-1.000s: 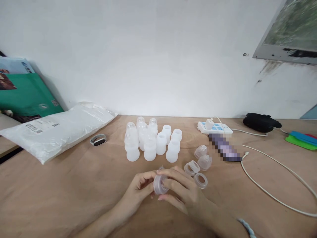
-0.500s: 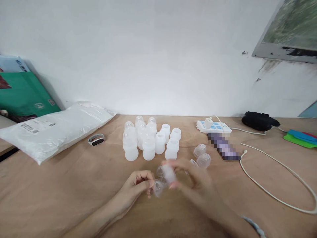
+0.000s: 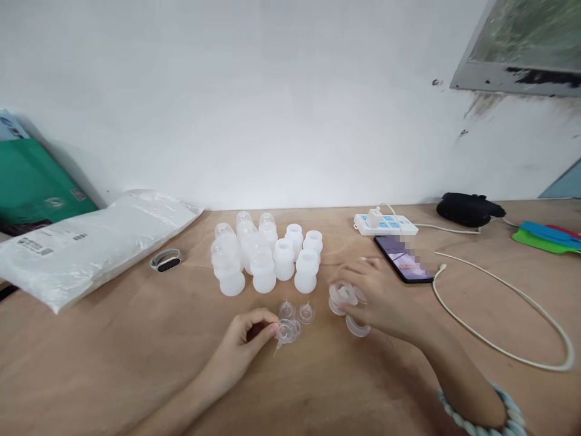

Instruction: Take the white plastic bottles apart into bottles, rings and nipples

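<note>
"What's that left hand (image 3: 241, 339) got?"

"A clear teat (image 3: 285, 330), pinched at its edge between thumb and forefinger. More clear teats (image 3: 305, 313) lie just beyond it on the table (image 3: 91, 363)."

"And the right hand (image 3: 370, 297)?"

"Well apart from the left, beside the phone (image 3: 402, 260). It's part open, fingers curled about a pale ring (image 3: 344, 295). It's blurry; I can't tell whether they grip it or only touch it. Another ring (image 3: 357, 327) lies just below the hand."

"So which step is this?"

"Handling the small clear parts, I'd say, with teat and ring apart. The bottles stand grouped behind: the domed bottles (image 3: 262, 275) on the left, the open bottles (image 3: 305, 277) on the right."

"What does the next move call for?"

"A light touch, I'd think. The ring is crowded by its neighbours, so a careless finger could nudge them. The teat looks soft, so that pinch shouldn't be hard."
</note>
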### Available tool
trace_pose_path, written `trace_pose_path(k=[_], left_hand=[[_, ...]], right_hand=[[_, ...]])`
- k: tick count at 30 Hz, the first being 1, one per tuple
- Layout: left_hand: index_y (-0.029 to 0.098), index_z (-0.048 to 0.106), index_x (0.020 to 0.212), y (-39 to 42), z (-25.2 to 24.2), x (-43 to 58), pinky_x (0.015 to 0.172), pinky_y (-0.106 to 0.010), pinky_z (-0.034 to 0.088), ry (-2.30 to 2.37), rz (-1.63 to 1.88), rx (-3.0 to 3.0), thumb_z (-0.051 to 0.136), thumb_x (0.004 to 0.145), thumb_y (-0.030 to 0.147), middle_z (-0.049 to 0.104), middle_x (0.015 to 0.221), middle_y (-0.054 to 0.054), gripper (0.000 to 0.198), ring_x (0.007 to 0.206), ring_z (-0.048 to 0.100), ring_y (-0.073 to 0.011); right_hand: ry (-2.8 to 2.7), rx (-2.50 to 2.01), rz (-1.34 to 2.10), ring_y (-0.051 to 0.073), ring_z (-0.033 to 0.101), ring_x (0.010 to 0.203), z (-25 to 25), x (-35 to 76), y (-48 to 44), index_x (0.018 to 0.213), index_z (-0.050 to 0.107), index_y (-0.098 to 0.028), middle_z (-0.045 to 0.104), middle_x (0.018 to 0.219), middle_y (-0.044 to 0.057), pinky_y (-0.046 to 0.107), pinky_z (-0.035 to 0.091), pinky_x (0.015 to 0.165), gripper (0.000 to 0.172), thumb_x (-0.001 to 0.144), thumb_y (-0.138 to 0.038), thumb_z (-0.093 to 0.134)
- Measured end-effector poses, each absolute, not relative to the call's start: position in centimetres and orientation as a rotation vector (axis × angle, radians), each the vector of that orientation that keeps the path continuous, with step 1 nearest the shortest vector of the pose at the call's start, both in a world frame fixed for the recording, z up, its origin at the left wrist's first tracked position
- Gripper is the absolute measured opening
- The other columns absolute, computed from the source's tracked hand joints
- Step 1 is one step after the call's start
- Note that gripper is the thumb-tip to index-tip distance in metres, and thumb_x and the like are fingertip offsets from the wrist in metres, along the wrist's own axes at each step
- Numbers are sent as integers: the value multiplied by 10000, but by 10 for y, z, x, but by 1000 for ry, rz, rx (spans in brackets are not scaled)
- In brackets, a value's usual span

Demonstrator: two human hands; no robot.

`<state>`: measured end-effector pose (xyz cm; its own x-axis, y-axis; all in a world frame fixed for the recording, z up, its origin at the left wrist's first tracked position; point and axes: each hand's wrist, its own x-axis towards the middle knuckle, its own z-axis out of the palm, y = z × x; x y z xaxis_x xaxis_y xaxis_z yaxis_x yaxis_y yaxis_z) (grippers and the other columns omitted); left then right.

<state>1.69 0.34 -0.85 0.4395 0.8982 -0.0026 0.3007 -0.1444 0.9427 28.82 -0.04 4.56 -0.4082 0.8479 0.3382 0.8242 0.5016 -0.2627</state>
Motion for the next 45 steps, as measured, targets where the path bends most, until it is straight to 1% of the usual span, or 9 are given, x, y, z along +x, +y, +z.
trace_pose_path(k=[12,14,17,20,27,34,37,41,45], left_hand=[[198,572,633,5,-9,17,661,-297,368,1301,742,2147,543,852,221,575,672,-5,222,677,523,-196],[198,566,648,4,-8,17,665,-300,372,1319,721,2164,537,843,207,580,688,-9,197,694,531,-203],[199,555,669,2,-6,17,684,-309,380,1340,677,2184,520,830,177,587,713,-15,166,726,543,-213],[199,546,681,0,-6,17,705,-320,387,1329,662,2189,490,824,143,594,729,-18,163,745,550,-218],[210,575,738,1,-11,14,704,-322,392,1292,773,2093,501,799,132,612,732,-11,124,732,558,-218],[203,581,779,2,-14,13,720,-323,400,1297,757,2084,482,788,94,612,750,-14,147,759,566,-218],[205,583,808,2,-14,12,742,-324,406,1281,754,2067,476,776,75,618,773,-14,172,779,573,-218],[209,580,847,2,-16,12,746,-318,406,1265,788,1980,464,832,122,627,826,-23,146,809,572,-222],[216,566,955,-1,-17,9,717,-303,402,1205,956,1784,402,983,349,577,793,-9,212,759,543,-204]], right_hand=[[-2593,-1472,58,281,555,949,22,271,-2,889,636,-202,603,1005,73,449,440,830,327,629,-191,832],[-2513,-1467,136,262,565,949,28,268,-1,909,625,-205,609,1018,61,422,436,831,319,662,-207,826],[-2350,-1410,130,215,588,877,42,259,2,831,581,-200,643,920,32,374,411,802,112,816,-177,690],[-2236,-1365,17,185,586,753,63,246,12,780,548,-204,653,777,9,360,386,782,136,911,-166,542],[-2267,-1505,-75,269,575,1115,103,192,88,1104,564,-164,683,1157,117,401,337,947,191,933,-162,479],[-2285,-1584,5,295,631,970,92,167,144,1021,569,-156,722,914,98,420,345,906,180,890,-273,610],[-2143,-1596,-35,291,623,1009,104,188,138,1065,547,-153,706,982,114,459,342,942,185,938,-286,538],[-1716,-1260,-28,231,623,1016,122,226,104,1100,535,-195,672,1059,81,395,438,905,204,939,-320,524],[-1538,-1026,268,197,644,885,114,248,49,1019,599,-230,672,928,34,351,511,813,202,888,-384,608]])
